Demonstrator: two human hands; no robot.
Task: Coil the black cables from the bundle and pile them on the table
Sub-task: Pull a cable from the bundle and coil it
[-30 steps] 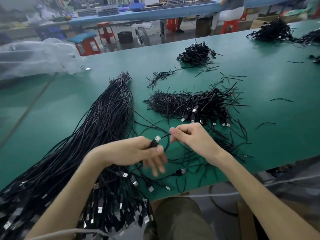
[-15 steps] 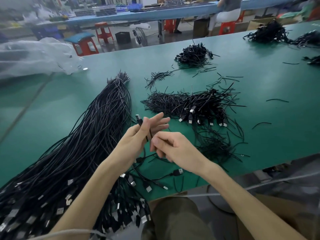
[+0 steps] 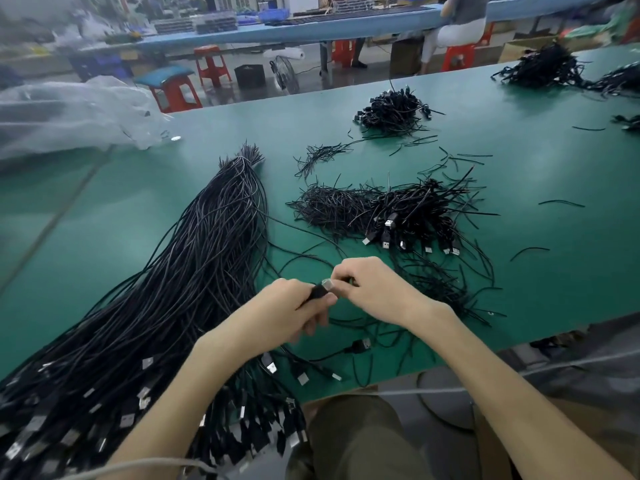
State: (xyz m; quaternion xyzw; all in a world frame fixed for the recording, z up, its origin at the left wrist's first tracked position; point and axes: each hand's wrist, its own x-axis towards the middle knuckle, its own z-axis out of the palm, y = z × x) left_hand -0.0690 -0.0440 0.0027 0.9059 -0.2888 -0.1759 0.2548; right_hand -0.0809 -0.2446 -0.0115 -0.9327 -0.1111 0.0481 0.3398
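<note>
1. Holding both hands close together over the bench [image 3: 104, 220], near its front edge and about midway along it. That is where my cable [image 3: 350, 280] is.
2. Left hand [image 3: 287, 310]: fingers curled round the black body of the plug [image 3: 323, 287], its metal tip poking out to the right and a touch away from me.
3. Right hand [image 3: 377, 292]: thumb and forefinger pinch a dark bit of the cable just past that metal tip, with the other fingers tucked in. The two hands are almost touching.
4. I see no wound loops on either hand, so I judge the coil barely begun.
5. Slack wire lies in loops on the bench beyond and under my hands. Which loop belongs to my cable I cannot tell among the loose strands [image 3: 433, 292].
6. The bundle [image 3: 194, 289] lies to my left. Its long axis runs from the near left corner towards the middle of the bench, with its plug ends at the front edge and its bare ends far.
7. The pile [image 3: 408, 216] of done cables sits beyond my hands and to the right, towards the far edge, its plugs facing me.
8. Here is what the next move turns on: the right hand is the nearer one to the pile, and the left is nearer the bundle. I would send a finished coil forward and right off the right hand, leaving the left for the next pick.
9. One risk I can see is the slack snagging those loose strands as it winds in.
</note>
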